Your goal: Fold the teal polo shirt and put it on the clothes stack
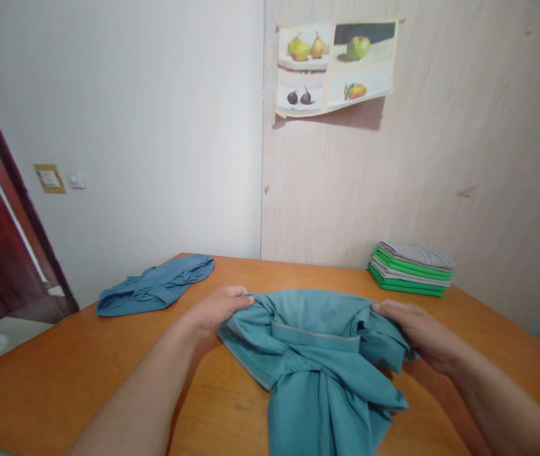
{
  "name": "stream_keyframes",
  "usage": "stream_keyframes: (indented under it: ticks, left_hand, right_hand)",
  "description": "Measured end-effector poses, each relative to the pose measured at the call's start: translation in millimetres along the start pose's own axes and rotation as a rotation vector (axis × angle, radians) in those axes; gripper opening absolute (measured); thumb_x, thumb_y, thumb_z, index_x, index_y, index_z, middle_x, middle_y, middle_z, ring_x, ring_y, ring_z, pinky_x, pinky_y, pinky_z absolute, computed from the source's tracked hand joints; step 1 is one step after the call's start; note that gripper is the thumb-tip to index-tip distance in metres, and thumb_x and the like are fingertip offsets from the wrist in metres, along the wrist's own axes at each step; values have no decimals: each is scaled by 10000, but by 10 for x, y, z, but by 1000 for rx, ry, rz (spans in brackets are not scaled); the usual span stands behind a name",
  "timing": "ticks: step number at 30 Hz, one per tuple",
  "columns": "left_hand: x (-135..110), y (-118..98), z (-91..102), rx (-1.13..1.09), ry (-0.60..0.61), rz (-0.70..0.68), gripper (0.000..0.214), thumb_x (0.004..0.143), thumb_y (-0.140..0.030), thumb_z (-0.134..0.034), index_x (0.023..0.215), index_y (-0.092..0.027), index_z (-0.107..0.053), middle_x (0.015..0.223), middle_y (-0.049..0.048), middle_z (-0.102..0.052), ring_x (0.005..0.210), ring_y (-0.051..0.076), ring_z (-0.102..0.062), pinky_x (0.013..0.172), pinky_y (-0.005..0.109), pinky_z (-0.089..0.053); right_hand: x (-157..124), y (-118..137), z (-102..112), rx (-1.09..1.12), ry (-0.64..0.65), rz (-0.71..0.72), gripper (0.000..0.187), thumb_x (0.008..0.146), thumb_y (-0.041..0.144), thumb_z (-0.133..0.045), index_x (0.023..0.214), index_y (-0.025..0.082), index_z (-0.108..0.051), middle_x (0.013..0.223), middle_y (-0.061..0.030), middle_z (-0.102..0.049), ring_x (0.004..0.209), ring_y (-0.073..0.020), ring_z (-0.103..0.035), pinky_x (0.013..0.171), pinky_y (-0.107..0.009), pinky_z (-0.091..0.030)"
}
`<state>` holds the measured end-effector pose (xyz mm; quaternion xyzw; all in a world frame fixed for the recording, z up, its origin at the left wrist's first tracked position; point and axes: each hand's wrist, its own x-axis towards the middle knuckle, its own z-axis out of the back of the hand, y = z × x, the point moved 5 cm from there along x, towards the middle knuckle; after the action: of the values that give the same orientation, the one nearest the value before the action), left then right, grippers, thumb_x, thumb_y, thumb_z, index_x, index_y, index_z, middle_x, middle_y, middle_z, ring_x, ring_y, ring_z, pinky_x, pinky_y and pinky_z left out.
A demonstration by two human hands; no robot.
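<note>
A teal shirt (322, 373) hangs loosely bunched between my two hands, its lower part draping onto the table toward me. My left hand (220, 309) pinches its upper left edge, thumb on top. On the opposite side, my right hand (405, 326) is closed on the upper right edge, where the fabric is gathered in folds. A pale seam runs across the middle of the cloth, just below the stretched top edge. Part of the shirt's lower end falls outside the view.
The orange-brown wooden table (222, 392) meets the wall at the back. A crumpled blue garment (156, 285) lies at the back left. At the back right sits a stack of folded green and grey striped cloths (412, 269). Fruit pictures (336, 66) hang on the wall.
</note>
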<state>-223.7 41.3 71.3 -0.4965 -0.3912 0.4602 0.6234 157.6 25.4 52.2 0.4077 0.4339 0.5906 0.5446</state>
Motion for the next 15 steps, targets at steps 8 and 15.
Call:
stream_keyframes:
  ticks: [8,15]
  left_hand:
    - [-32,-147,177,-575,-65,-107,235,710,-190,-790,880,-150,-632,819,34,-678,687,144,-646,688,246,-519]
    - [153,187,337,-337,-680,-122,464,713,-329,-814,1095,-207,-581,1252,123,-606,1190,252,-558,929,325,-441]
  right_hand:
    - [-108,64,0,263,139,-29,361,721,536,-749,764,216,-588,733,-27,-643,630,-167,-599,580,-280,-508]
    - [212,-126,72,416,-257,110,430,724,412,-766,1091,252,-608,1217,-84,-647,1046,-224,-663,813,-327,-573]
